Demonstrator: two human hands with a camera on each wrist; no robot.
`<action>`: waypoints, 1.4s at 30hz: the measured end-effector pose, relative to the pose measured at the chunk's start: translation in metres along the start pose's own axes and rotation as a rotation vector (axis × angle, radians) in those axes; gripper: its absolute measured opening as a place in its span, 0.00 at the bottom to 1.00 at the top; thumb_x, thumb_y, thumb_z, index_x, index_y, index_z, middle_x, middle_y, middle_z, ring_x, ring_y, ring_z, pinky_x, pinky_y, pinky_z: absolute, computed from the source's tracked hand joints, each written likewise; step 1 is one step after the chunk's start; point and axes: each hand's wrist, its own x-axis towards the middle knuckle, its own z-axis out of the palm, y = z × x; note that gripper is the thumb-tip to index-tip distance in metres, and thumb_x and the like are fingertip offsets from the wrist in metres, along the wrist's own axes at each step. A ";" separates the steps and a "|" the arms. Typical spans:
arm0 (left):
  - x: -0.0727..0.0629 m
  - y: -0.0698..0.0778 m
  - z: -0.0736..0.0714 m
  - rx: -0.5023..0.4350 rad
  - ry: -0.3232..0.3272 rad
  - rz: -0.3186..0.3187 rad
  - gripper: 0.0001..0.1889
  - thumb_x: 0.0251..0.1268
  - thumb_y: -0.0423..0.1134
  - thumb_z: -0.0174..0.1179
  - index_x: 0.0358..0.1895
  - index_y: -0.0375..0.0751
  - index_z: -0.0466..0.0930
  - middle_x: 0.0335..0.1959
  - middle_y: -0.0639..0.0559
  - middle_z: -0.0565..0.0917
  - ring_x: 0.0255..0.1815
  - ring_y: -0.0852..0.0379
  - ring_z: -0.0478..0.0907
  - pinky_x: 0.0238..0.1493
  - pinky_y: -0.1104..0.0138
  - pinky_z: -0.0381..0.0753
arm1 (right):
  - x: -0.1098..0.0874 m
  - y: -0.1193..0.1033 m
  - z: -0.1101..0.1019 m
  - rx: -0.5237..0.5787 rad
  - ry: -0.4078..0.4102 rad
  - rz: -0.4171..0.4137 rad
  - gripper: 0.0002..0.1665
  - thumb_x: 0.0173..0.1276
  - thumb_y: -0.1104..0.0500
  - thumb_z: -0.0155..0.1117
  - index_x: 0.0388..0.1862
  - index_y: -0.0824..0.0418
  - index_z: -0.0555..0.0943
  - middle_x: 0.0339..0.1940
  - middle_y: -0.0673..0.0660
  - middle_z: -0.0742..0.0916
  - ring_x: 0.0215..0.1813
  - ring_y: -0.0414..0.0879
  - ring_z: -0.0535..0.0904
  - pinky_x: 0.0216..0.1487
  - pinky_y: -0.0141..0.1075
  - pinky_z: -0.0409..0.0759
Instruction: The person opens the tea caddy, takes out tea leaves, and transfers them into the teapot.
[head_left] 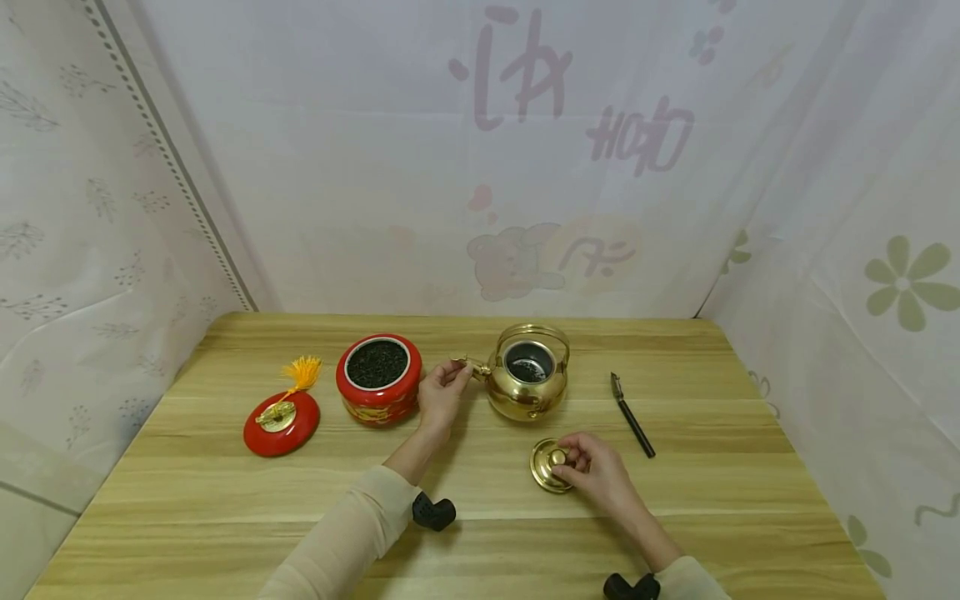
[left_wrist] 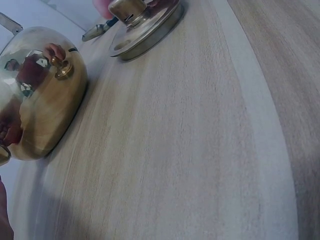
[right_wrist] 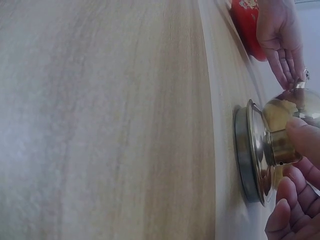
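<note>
A brass kettle (head_left: 527,396) with an upright loop handle stands uncovered, some dark tea leaves visible inside. My left hand (head_left: 442,392) pinches its spout between thumb and fingers. Nearer the front, my right hand (head_left: 596,471) has the knob of the round brass lid (head_left: 542,471) between thumb and fingers. In the right wrist view the lid (right_wrist: 243,150) is low over the table; whether it touches is unclear. Left of my left hand sits a red jar (head_left: 382,410), full of dark loose tea leaves (head_left: 377,364).
The red jar lid (head_left: 300,429) with a yellow tassel (head_left: 303,372) lies at the left. A black-handled tool (head_left: 636,427) with a metal head lies right of the kettle. Patterned cloth (head_left: 337,208) hangs behind the wooden table (head_left: 480,558) and at both sides.
</note>
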 end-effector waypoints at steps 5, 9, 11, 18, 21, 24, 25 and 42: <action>0.001 -0.001 0.000 0.000 -0.003 -0.001 0.15 0.61 0.37 0.63 0.46 0.30 0.80 0.44 0.39 0.84 0.39 0.62 0.79 0.42 0.74 0.80 | -0.001 0.000 0.000 -0.015 0.006 -0.003 0.14 0.49 0.64 0.75 0.36 0.63 0.82 0.26 0.49 0.79 0.26 0.33 0.70 0.26 0.26 0.73; 0.002 -0.002 0.000 -0.011 -0.012 -0.013 0.15 0.61 0.37 0.63 0.47 0.30 0.80 0.45 0.38 0.83 0.39 0.62 0.78 0.42 0.75 0.80 | -0.001 -0.002 0.001 -0.021 0.029 0.009 0.13 0.49 0.67 0.74 0.35 0.63 0.82 0.26 0.49 0.79 0.26 0.33 0.70 0.26 0.25 0.73; 0.003 -0.002 0.000 -0.017 -0.019 -0.016 0.15 0.61 0.36 0.63 0.47 0.29 0.80 0.46 0.37 0.83 0.39 0.62 0.78 0.41 0.75 0.79 | -0.001 -0.004 0.000 -0.020 0.042 0.020 0.13 0.49 0.68 0.74 0.35 0.63 0.82 0.26 0.48 0.79 0.26 0.33 0.71 0.26 0.25 0.74; 0.003 -0.002 -0.001 -0.026 -0.031 -0.006 0.14 0.61 0.35 0.63 0.47 0.27 0.79 0.45 0.36 0.83 0.38 0.63 0.78 0.39 0.75 0.80 | 0.001 -0.016 -0.004 0.019 0.092 0.038 0.12 0.53 0.66 0.72 0.38 0.64 0.82 0.28 0.49 0.80 0.29 0.34 0.72 0.29 0.26 0.75; 0.002 -0.001 0.000 -0.018 -0.024 -0.005 0.14 0.61 0.35 0.63 0.46 0.28 0.79 0.44 0.38 0.84 0.37 0.64 0.78 0.41 0.74 0.80 | 0.003 -0.022 -0.008 0.026 0.120 0.024 0.12 0.55 0.66 0.71 0.39 0.63 0.81 0.28 0.50 0.80 0.30 0.34 0.72 0.30 0.26 0.76; 0.001 -0.001 0.000 -0.008 -0.015 0.001 0.14 0.61 0.37 0.63 0.46 0.29 0.80 0.44 0.38 0.84 0.38 0.63 0.78 0.42 0.72 0.81 | 0.006 -0.028 -0.011 0.045 0.154 0.011 0.12 0.56 0.65 0.70 0.40 0.64 0.80 0.28 0.50 0.79 0.30 0.35 0.72 0.30 0.26 0.76; 0.001 -0.001 0.000 -0.006 -0.012 0.002 0.14 0.61 0.37 0.63 0.46 0.29 0.80 0.44 0.38 0.83 0.38 0.63 0.79 0.42 0.72 0.80 | 0.007 -0.030 -0.012 0.054 0.165 0.011 0.12 0.57 0.65 0.69 0.41 0.64 0.79 0.27 0.50 0.79 0.30 0.34 0.72 0.30 0.26 0.76; -0.001 0.000 0.001 0.011 0.014 0.003 0.13 0.60 0.36 0.64 0.45 0.30 0.80 0.43 0.39 0.84 0.39 0.62 0.79 0.40 0.75 0.80 | 0.052 -0.066 -0.003 0.174 0.358 -0.048 0.17 0.61 0.62 0.67 0.47 0.67 0.78 0.25 0.57 0.83 0.26 0.36 0.75 0.27 0.24 0.75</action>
